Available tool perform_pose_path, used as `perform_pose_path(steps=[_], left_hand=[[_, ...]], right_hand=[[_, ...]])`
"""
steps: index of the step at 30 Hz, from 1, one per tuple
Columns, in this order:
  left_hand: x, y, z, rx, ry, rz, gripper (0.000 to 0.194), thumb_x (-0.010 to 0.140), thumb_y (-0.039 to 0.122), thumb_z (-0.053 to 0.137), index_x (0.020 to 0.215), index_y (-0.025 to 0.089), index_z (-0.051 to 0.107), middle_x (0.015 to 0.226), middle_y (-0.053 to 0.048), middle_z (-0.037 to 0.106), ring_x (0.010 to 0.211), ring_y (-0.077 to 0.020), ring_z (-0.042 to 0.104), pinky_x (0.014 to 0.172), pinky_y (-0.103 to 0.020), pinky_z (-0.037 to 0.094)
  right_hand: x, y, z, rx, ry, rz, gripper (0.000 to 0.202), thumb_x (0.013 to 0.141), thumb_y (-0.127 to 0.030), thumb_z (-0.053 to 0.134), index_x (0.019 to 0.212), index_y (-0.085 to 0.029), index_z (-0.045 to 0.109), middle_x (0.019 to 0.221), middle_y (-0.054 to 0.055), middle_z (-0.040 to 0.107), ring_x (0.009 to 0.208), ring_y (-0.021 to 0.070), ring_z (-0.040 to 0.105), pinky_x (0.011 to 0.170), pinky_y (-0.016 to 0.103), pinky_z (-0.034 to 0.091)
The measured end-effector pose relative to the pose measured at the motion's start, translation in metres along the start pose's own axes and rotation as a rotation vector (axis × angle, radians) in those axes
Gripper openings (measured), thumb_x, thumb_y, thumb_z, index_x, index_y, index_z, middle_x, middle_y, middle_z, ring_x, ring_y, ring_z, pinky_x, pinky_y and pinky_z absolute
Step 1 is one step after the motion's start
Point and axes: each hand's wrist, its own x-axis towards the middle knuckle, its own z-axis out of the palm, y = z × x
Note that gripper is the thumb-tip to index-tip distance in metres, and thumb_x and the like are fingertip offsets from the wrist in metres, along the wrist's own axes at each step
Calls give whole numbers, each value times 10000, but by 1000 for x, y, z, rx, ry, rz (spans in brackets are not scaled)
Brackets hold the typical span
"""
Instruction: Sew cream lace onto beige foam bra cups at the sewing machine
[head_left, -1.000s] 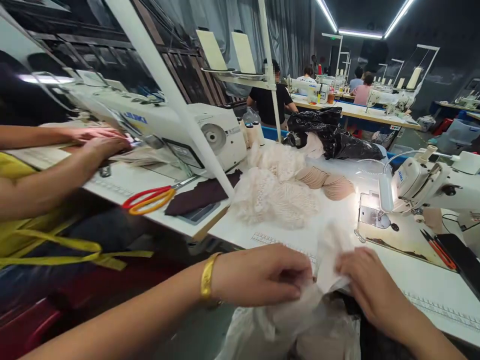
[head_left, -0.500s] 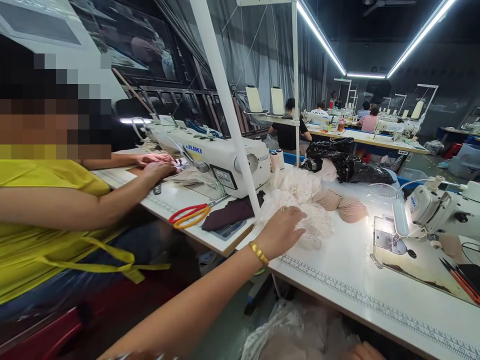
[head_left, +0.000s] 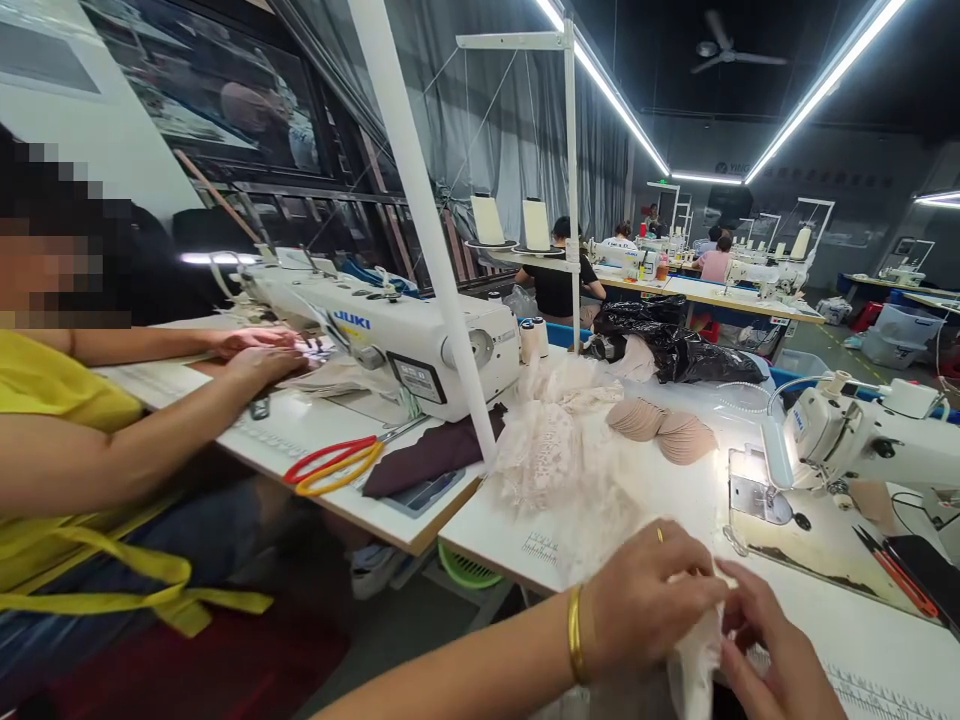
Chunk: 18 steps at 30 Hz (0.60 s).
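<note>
Pale sheer lace fabric (head_left: 551, 450) lies heaped on the white table and trails toward its front edge, up to my hands. My left hand (head_left: 652, 600), with a gold bracelet at the wrist, is closed on a piece of this fabric. Close on its right, my right hand (head_left: 772, 640) has its fingers bent round the edge of the same pale fabric. Beyond the hands, two fanned stacks of beige cups (head_left: 686, 438) rest on the table. The part of the fabric below my hands is cut off by the frame.
A lit sewing machine (head_left: 847, 430) stands right, with orange-handled tweezers (head_left: 900, 575) beside it. To the left, a person in yellow works at another machine (head_left: 442, 350), near red and yellow scissors (head_left: 334, 465) and dark cloth (head_left: 427, 455). A white pole (head_left: 427, 220) rises between the tables.
My left hand has moved from the lace heap toward the front right, drawing fabric along. My right hand has risen from the bottom edge to meet it. The view has shifted.
</note>
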Motion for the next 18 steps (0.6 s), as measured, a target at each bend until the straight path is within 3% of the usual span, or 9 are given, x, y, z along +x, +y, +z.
perform_pose_path(steps=[2,3,5,6,8,10,12,16,18], left_hand=[[-11,6,8,-4,-50,-93,254,980,283,611,1229,237,628,1205,-98,665,1054,-229,618,947,-373,528],[-18,4,10,45,-101,-184,409,953,370,668,1327,232,578,1309,-135,622,1158,-281,592,999,-439,518],[-30,-8,7,176,-233,-379,727,858,470,772,1467,215,469,1456,-202,520,1296,-390,515,1052,-580,476],[-35,-17,3,227,-299,-457,748,849,430,784,1487,218,455,1476,-209,504,1309,-411,506,1053,-616,466],[-39,-37,-8,257,-385,-526,540,903,228,679,1423,222,535,1385,-171,595,1234,-356,582,1029,-565,507],[-30,-59,-27,243,-404,-505,394,894,59,526,1231,205,667,1154,-106,712,1046,-257,672,942,-417,573],[-7,-82,-53,297,-342,-511,343,861,22,471,1019,190,726,991,-82,740,937,-234,692,873,-364,587],[54,-108,-103,415,-147,-560,389,961,87,366,1143,180,696,1164,-154,710,1159,-325,624,1069,-569,434],[75,-99,-104,477,14,-560,324,991,242,465,1253,215,655,1322,-140,657,1319,-368,517,1162,-642,270]], right_hand=[[6,-4,-2,72,22,30,324,1017,-512,483,1155,-256,624,888,32,710,759,197,674,690,266,564],[7,-3,-6,93,65,53,309,1010,-515,495,1095,-251,632,867,36,707,777,207,672,688,266,559],[5,6,-20,126,230,105,304,999,-515,517,1113,-253,619,884,53,715,822,233,679,694,281,563],[3,14,-29,132,331,120,325,991,-521,529,1160,-256,609,916,67,722,856,253,685,701,298,570],[0,32,-45,121,494,103,402,976,-557,524,1244,-266,597,980,96,723,912,297,692,721,351,587],[-2,45,-53,121,546,73,479,947,-608,527,1299,-287,576,1006,106,716,890,318,694,722,392,595],[-5,46,-52,170,478,107,509,932,-624,535,1316,-292,554,1016,103,706,849,306,688,694,381,590],[-13,17,-36,389,207,272,354,980,-571,520,1172,-278,564,817,29,641,691,211,600,592,273,497],[-16,-2,-29,470,98,253,327,969,-585,544,1036,-267,574,736,-9,570,634,172,530,577,250,447]])
